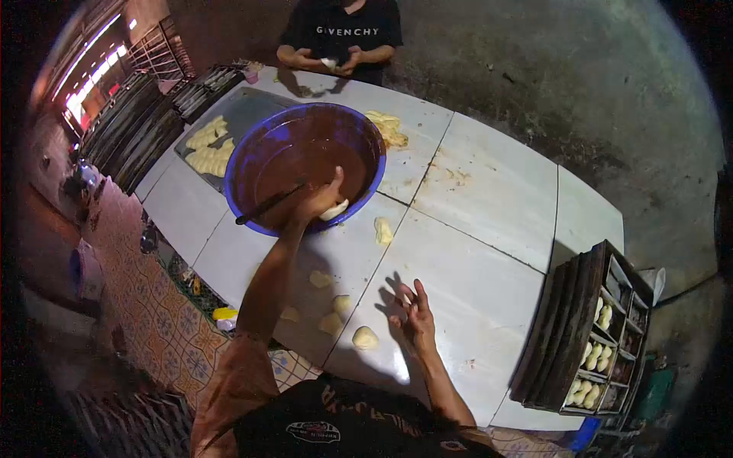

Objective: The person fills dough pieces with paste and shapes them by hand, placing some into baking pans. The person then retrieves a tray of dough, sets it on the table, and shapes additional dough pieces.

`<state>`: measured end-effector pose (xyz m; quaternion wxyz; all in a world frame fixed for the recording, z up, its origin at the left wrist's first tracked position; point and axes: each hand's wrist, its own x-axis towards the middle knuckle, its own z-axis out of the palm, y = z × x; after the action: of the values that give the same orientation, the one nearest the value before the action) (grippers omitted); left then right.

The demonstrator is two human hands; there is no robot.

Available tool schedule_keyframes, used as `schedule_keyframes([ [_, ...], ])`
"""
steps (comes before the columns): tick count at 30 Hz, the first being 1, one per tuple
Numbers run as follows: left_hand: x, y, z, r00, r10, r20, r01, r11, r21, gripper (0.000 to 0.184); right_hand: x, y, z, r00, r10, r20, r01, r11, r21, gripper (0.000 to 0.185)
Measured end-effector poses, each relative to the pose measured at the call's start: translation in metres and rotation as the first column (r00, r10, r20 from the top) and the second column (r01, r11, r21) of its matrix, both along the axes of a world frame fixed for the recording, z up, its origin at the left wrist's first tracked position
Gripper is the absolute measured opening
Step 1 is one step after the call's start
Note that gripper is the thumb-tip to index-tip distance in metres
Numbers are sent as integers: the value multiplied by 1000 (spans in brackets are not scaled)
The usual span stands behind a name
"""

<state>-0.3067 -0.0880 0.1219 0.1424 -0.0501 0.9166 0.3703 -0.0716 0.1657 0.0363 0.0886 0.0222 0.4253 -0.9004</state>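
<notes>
My left hand [321, 201] is over the near side of a blue basin [237, 156] that holds a brown paste [294, 164]. A pale piece of dough [334, 211] shows at the underside of this hand, apparently gripped by its fingers, which are partly hidden. Left of the hand, a dark stick-like utensil [267, 204] leans across the basin rim. My right hand [417, 319] hovers over the white tiled table [477, 275] with fingers spread and nothing in it. Near it lie a round dough ball [365, 338] and several other dough pieces [330, 324]; a longer dough piece [383, 230] lies farther up.
Stacked dark metal pans [561, 328] stand at the table's right end, the outer one holding shaped dough [597, 356]. A tray [256, 103] with shaped dough [210, 158] lies behind the basin. Across the table a person [343, 38] holds something small and white.
</notes>
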Motion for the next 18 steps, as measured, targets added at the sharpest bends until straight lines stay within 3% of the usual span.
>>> schedule_keyframes([
  [1,0,-1,-4,1000,-10,5,10,1000,-4,85,-1,0,-1,999,-14,-32,15,1000,23,89],
  [3,9,-1,-16,974,188,-125,-145,946,289,88,-4,-2,2,999,-40,-25,41,999,25,85],
  [4,35,8,6,935,166,-313,-52,938,341,85,-8,-4,4,1000,-20,16,20,1000,5,84],
  [5,32,4,-4,937,163,-309,-50,937,345,85,-12,-5,4,999,3,50,-3,1000,-15,82],
  [7,26,-2,-12,873,354,-335,-280,927,251,80,-14,-9,4,997,24,70,-21,999,-46,81],
  [8,24,-9,0,932,293,-212,-243,941,236,75,-13,-11,2,995,55,84,-49,996,-77,79],
  [9,25,-15,-2,924,314,-216,-259,933,250,75,-13,-17,4,996,50,70,-46,997,-59,76],
  [11,23,-31,-14,976,198,-87,-185,974,134,78,-5,-23,10,993,70,97,-60,993,-97,72],
  [15,6,-44,-2,977,-65,202,85,992,-91,84,0,-21,0,980,74,183,-62,996,-70,69],
  [16,12,-45,2,980,-172,100,168,985,50,91,2,-20,-9,983,44,181,-16,988,-154,68],
  [17,14,-43,-3,977,-185,110,181,982,48,91,3,-20,1,977,24,213,6,990,-138,65],
  [18,16,-40,-10,984,-176,-7,175,984,-39,91,4,-19,7,976,25,217,2,993,-119,66],
])
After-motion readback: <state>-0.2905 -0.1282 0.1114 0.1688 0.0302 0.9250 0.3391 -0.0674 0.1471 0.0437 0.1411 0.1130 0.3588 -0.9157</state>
